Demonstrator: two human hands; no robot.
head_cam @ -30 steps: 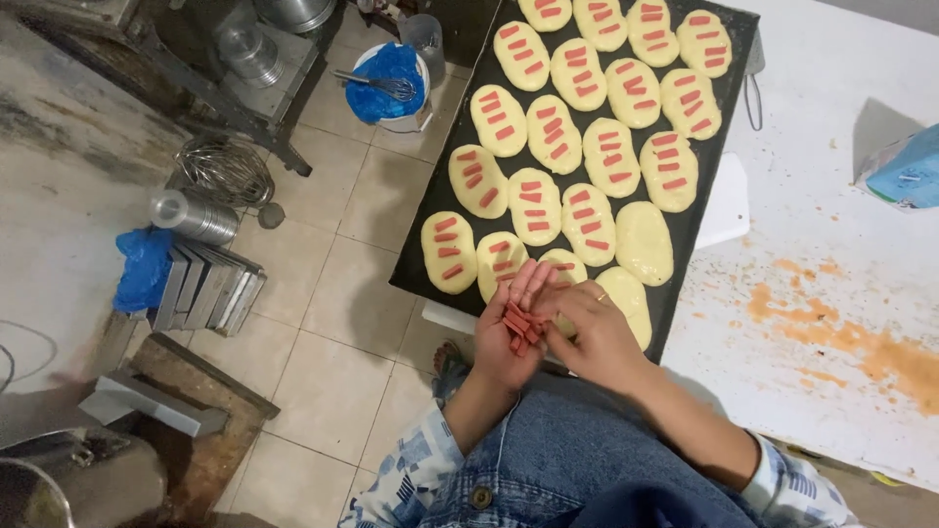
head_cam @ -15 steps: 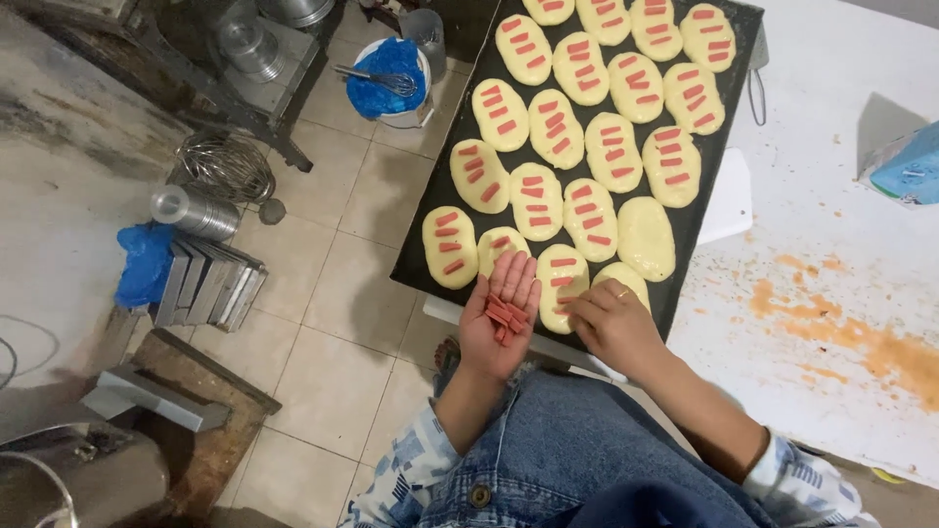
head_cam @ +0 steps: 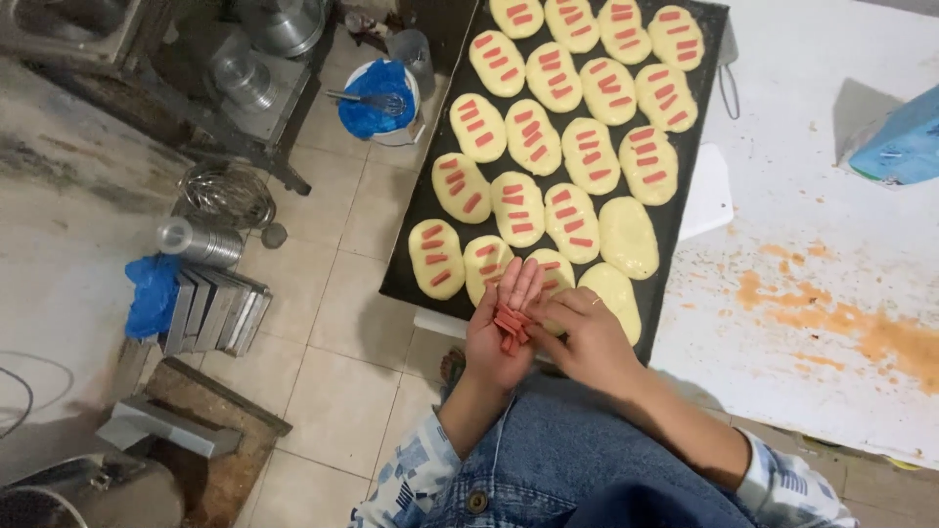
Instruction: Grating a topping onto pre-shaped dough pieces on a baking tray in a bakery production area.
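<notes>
Head view, looking down past my lap. My left hand (head_cam: 501, 332) lay palm up and cupped, a small stack of red strips (head_cam: 510, 326) resting on its palm; my right hand (head_cam: 585, 337) sat just beside it, its fingertips pinched together on the edge of that stack. Both forearms rose from my denim-clad lap toward the near edge of the black baking tray (head_cam: 409, 256), which lay directly beyond the hands. The tray carried rows of pale oval dough pieces (head_cam: 518, 205), most already crossed by red strips; two plain ovals (head_cam: 628, 237) remained just beyond the right hand. I judged the strips light, soft and limp, likely slightly slick, so best lifted singly by one end with a gentle pinch; the dough looked soft and easily dented. To the right of the hands stretched the white worktop (head_cam: 822, 235), stained orange; to the left, on the tiled floor, stood metal tins (head_cam: 217, 311) and a blue-lined bucket (head_cam: 380, 98).
</notes>
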